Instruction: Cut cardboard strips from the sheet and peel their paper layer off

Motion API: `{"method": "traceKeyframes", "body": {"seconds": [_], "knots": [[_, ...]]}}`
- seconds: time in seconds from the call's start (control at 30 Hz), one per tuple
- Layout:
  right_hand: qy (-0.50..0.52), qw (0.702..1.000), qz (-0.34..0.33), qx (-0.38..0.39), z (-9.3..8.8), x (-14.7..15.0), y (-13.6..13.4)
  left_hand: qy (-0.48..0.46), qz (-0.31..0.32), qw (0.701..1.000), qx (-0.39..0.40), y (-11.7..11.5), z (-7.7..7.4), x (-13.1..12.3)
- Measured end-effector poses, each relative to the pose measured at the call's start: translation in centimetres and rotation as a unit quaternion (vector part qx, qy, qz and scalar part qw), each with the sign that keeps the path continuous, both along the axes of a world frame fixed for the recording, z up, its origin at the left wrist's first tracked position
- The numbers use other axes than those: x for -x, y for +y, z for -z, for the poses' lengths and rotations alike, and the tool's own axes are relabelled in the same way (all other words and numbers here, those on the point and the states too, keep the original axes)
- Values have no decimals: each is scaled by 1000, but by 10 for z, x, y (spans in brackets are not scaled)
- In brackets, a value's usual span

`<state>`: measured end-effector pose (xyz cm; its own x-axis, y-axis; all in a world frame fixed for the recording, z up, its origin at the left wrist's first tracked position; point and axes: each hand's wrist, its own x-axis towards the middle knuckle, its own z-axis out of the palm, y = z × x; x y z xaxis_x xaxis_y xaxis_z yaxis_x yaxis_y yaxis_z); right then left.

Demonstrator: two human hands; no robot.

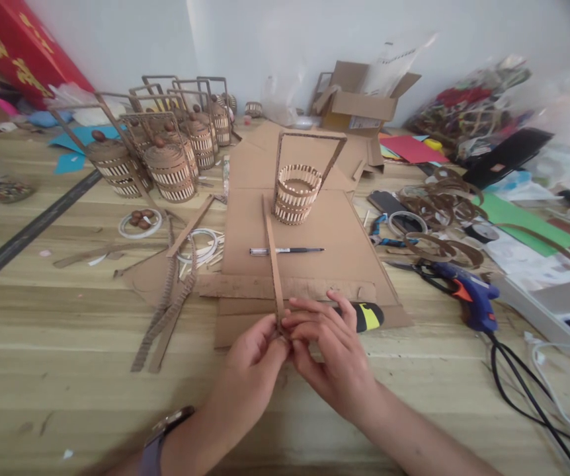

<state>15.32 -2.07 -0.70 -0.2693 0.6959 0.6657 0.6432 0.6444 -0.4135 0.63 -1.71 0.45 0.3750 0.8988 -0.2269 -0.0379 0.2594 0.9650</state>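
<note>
A long narrow cardboard strip (273,264) points away from me, its near end pinched between the fingers of my left hand (258,357) and my right hand (332,350). The fingertips meet around that end and partly hide it. Beyond them a pen (287,250) lies crosswise under the strip. A small slatted basket (297,195) with a tall square cardboard handle stands upright past the strip's far end. Behind my right fingers, a black and yellow tool handle (370,317) shows; its other part is covered by the hand.
Flat cardboard (245,231) lies under the work. Several lidded baskets (170,172) stand at the back left. Corrugated strips (159,330) lie at left. A blue glue gun (468,294) with a cable, rolled cardboard strips (444,198) and a power strip (533,311) are at right.
</note>
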Motion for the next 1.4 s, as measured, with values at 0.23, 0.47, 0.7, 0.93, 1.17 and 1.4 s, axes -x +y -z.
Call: {"method": "traceKeyframes", "body": {"seconds": [0.23, 0.47, 0.7, 0.93, 1.17, 1.4], "knots": [[-37, 999, -24, -23, 1, -7, 6, -36, 3, 999, 23, 0, 3, 1], [-52, 996, -35, -56, -3, -9, 7, -29, -12, 999, 20, -2, 1, 0], [-22, 998, -27, -43, -5, -4, 3, 26, -12, 999, -41, -3, -3, 0], [4, 1000, -28, -10, -5, -10, 3, 37, 12, 998, -55, -6, 2, 1], [-8, 999, -35, -30, -4, -10, 1, -12, 10, 1000, -7, -3, 0, 0], [-27, 999, -22, -38, -5, -4, -1, -32, -27, 999, 10, -3, 1, -2]]}}
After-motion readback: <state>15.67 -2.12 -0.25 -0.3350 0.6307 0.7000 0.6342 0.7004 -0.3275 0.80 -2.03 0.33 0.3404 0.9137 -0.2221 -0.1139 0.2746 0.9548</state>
